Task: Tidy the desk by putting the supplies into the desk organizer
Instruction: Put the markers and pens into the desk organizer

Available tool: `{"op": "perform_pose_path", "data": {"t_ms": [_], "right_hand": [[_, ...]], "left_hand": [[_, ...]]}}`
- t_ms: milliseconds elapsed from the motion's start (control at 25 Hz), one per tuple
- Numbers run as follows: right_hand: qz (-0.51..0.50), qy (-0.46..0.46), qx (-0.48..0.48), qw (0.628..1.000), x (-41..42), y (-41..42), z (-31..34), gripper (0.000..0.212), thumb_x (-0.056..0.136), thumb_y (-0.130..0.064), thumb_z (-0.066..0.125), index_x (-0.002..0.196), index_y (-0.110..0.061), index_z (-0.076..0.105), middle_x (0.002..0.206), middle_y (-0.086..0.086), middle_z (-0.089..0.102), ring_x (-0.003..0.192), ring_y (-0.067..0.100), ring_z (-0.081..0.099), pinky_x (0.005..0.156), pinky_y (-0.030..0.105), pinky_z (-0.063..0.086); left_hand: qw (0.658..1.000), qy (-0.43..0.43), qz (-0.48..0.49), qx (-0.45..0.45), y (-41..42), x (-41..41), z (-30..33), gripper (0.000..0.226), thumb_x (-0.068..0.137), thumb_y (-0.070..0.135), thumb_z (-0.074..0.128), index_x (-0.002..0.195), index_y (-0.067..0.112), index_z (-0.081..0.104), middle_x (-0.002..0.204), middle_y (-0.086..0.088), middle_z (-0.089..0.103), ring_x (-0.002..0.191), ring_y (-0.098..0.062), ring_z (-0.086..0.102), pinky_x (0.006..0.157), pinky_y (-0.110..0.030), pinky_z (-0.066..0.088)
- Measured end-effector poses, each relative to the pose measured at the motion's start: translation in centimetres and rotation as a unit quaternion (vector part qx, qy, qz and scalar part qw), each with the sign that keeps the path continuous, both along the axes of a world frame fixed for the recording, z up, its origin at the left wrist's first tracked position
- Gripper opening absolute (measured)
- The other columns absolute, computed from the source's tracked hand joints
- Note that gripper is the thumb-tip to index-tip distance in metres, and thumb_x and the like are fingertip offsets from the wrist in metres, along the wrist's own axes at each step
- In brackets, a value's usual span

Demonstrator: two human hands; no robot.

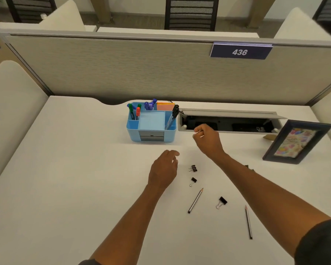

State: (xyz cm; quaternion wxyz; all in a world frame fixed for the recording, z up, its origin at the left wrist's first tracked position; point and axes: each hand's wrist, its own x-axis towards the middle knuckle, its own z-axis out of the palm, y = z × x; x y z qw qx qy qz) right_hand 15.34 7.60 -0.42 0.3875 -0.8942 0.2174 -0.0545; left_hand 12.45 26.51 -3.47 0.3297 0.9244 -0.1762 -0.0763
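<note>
Head camera, nearest first: two slim pencils lie on the smooth white desk (55, 169), one (248, 222) by my right forearm, the other (195, 200) nearer the middle, both round-bodied, so a careless sweep of my arm could roll them off the near edge. Between them sits a black binder clip (222, 202) with wire handles, and beyond it two smaller clips (193, 181) and (193, 168), hard, springy little things that can skate on this slick top if I pinch them badly. My left hand (163, 170) hovers just left of those clips, fingers loosely curled and empty, touching nothing I can see. Farther on, my right hand (206, 139) is raised just right of the blue plastic desk organizer (151, 121), thumb and forefinger pinched on something small, thin and pale; I cannot tell what it is. The risk there, as I judge it, is dropping it short of a compartment, or into the open cable tray (227, 122) just behind my hand, where it would be awkward to recover. The organizer's glossy compartments already hold capped markers (134, 111) on the left and black-capped pens (172, 117) leaning at the right; brushing those leaning pens could tip them out. A dark-framed picture (296, 142) leans well off to the right.
</note>
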Motion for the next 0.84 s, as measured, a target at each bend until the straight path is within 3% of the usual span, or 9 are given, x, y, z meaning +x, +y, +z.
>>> {"op": "perform_pose_path", "data": {"t_ms": [120, 200, 360, 520, 680, 760, 840], "right_hand": [[0.014, 0.006, -0.002, 1.0, -4.8, -1.2, -0.8, 0.016, 0.093, -0.014, 0.053, 0.104, -0.014, 0.064, 0.098, -0.003, 0.066, 0.083, 0.013, 0.062, 0.07, 0.017, 0.046], [0.018, 0.023, -0.001, 1.0, -7.7, -1.8, -1.3, 0.016, 0.092, -0.015, 0.052, 0.102, -0.017, 0.064, 0.096, -0.006, 0.066, 0.083, 0.011, 0.063, 0.069, 0.018, 0.047], [0.033, 0.057, 0.003, 0.998, -12.4, -2.5, -2.6, 0.016, 0.089, -0.019, 0.05, 0.098, -0.026, 0.062, 0.092, -0.007, 0.067, 0.079, 0.008, 0.063, 0.069, 0.026, 0.052], [0.033, 0.073, 0.014, 0.997, -15.1, -2.6, -3.3, 0.016, 0.087, -0.019, 0.05, 0.093, -0.029, 0.062, 0.087, -0.009, 0.067, 0.075, 0.008, 0.062, 0.067, 0.024, 0.048], [0.061, 0.065, 0.022, 0.996, -16.1, -2.7, -3.3, 0.017, 0.085, -0.014, 0.051, 0.093, -0.025, 0.062, 0.075, -0.008, 0.065, 0.063, 0.008, 0.057, 0.063, 0.024, 0.045], [0.072, 0.068, 0.024, 0.995, -16.3, -2.7, -3.1, 0.016, 0.086, -0.013, 0.053, 0.094, -0.023, 0.063, 0.073, -0.008, 0.065, 0.063, 0.008, 0.056, 0.062, 0.024, 0.044], [0.081, 0.075, 0.023, 0.994, -16.1, -2.6, -3.0, 0.015, 0.087, -0.014, 0.055, 0.096, -0.022, 0.063, 0.075, -0.009, 0.065, 0.068, 0.009, 0.058, 0.064, 0.023, 0.044]], "left_hand": [[0.997, 0.053, -0.042, 0.038, -0.8, -4.1, -1.4, 0.009, 0.093, 0.033, 0.053, 0.098, 0.029, 0.06, 0.095, 0.009, 0.065, 0.089, -0.012, 0.06, 0.073, -0.023, 0.043], [0.993, 0.074, -0.054, 0.076, -1.4, -6.5, -1.7, 0.015, 0.087, 0.042, 0.057, 0.087, 0.027, 0.057, 0.086, 0.008, 0.063, 0.084, -0.014, 0.059, 0.068, -0.026, 0.041], [0.983, 0.066, -0.087, 0.15, -2.1, -9.7, -2.1, 0.026, 0.083, 0.05, 0.058, 0.088, 0.025, 0.055, 0.09, 0.006, 0.06, 0.083, -0.017, 0.056, 0.067, -0.029, 0.041], [0.972, 0.041, -0.102, 0.21, -2.4, -11.2, -2.7, 0.026, 0.088, 0.045, 0.054, 0.096, 0.02, 0.053, 0.098, 0.0, 0.058, 0.091, -0.022, 0.057, 0.074, -0.033, 0.043], [0.966, 0.022, -0.096, 0.24, -3.0, -11.6, -2.1, 0.013, 0.089, 0.031, 0.046, 0.088, 0.018, 0.049, 0.095, -0.004, 0.059, 0.085, -0.026, 0.058, 0.063, -0.031, 0.033], [0.963, -0.005, -0.094, 0.251, -3.0, -11.8, -1.8, 0.011, 0.084, 0.029, 0.053, 0.081, 0.018, 0.051, 0.084, -0.002, 0.06, 0.075, -0.025, 0.06, 0.055, -0.03, 0.028], [0.959, -0.01, -0.106, 0.261, -2.9, -12.0, -1.5, 0.033, 0.061, 0.03, 0.074, 0.061, 0.022, 0.043, 0.058, 0.001, 0.054, 0.046, -0.018, 0.053, 0.042, -0.025, 0.01]]}}
